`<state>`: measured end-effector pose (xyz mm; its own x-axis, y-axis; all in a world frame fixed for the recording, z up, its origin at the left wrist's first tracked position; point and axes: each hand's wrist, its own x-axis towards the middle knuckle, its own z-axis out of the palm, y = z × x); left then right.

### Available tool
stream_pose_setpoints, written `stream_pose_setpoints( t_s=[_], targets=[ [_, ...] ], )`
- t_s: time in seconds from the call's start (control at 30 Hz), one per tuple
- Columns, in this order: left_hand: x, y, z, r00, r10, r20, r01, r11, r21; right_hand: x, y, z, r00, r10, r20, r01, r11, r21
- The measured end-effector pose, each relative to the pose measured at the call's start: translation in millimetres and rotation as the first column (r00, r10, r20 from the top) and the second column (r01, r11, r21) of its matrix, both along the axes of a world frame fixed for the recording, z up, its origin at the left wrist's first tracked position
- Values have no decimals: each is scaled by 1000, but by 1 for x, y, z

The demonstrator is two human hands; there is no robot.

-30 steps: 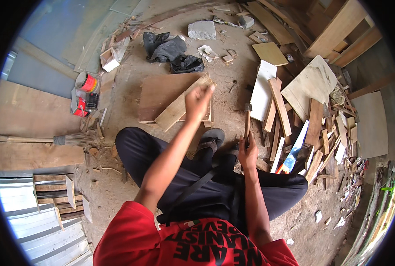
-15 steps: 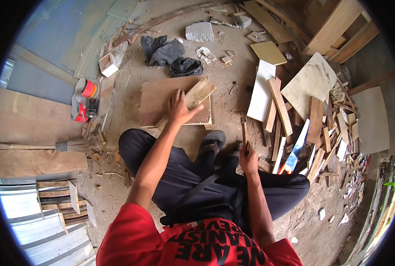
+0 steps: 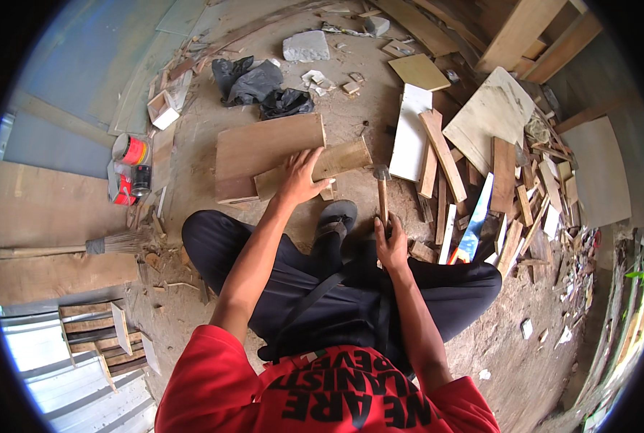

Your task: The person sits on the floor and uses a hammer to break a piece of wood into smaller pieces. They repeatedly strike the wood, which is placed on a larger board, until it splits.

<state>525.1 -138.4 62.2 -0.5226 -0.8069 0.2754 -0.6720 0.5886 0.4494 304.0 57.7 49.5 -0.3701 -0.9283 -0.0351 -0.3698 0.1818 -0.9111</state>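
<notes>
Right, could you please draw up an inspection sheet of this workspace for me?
Surface: floor, dusty and strewn with scraps.
Job's things: board overlapping the near edge of a brown panel in this view; hammer held upright in view, head away from the person.
Clutter: scrap wood heaped at right; black bag beyond the panel; cans and broom at left.
Grip: left hand on the board; right hand around the hammer's handle.
Cables: nothing seen.
Surroundings: corrugated sheet at lower left.
</notes>
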Motion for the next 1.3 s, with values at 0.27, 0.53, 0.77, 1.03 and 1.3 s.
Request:
stream_pose_setpoints(
  t_s=[0.27, 0.53, 0.77, 1.03, 1.3],
  targets=[
    [11, -4, -21, 996, 60, 67, -68, 989, 128, -1, 8, 1, 999, -17, 51, 16, 1000, 3],
    [47, -17, 5, 998, 8, -69, 16, 939, 343, 2, 4, -12, 998, -40, 53, 44, 996, -72],
    [38, -31, 23, 996, -49, 73, 43, 996, 73, -3, 4, -19, 1000, -4, 23, 4, 1000, 19],
    [-17, 25, -20, 990, 112, 82, -101, 986, -132, 4, 2, 1, 1000, 9, -9, -9, 1000, 30],
    [8, -8, -26, 993, 93, -72, -99, 991, -91, 31, -13, 59, 966, 48, 253, -35, 998, -55]
  ],
)
